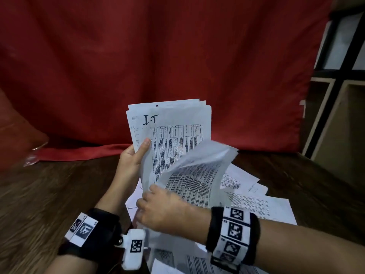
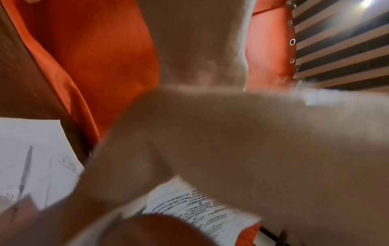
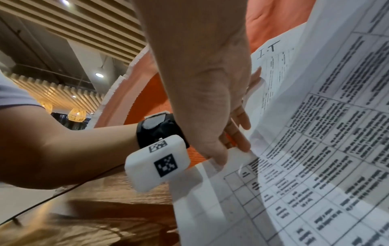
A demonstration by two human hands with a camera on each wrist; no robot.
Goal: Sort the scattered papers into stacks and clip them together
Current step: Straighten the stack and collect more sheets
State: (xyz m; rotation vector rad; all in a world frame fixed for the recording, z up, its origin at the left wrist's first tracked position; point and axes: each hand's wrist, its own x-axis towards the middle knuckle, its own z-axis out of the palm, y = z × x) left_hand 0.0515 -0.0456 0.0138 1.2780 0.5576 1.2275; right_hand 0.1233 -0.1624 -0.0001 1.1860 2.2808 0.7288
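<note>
My left hand point(image 1: 132, 161) grips a stack of papers point(image 1: 173, 119) upright above the table, thumb on the front page, which is marked "I.T" over a printed table. My right hand point(image 1: 164, 208) pinches the lower edge of a single printed sheet point(image 1: 197, 175) that curls and blurs in front of the stack. The right wrist view shows my right hand point(image 3: 210, 91) with fingertips on the paper's edge, beside the table-printed page point(image 3: 315, 149). The left wrist view is mostly blurred hand point(image 2: 231, 149). More loose papers point(image 1: 266, 206) lie scattered under both hands.
A dark wooden table point(image 1: 49, 194) carries the papers. A red cloth point(image 1: 177, 56) hangs behind it, bunched at the far left. Open shelving point(image 1: 339, 86) stands at the right. A pen point(image 2: 25, 169) lies on a sheet on the table.
</note>
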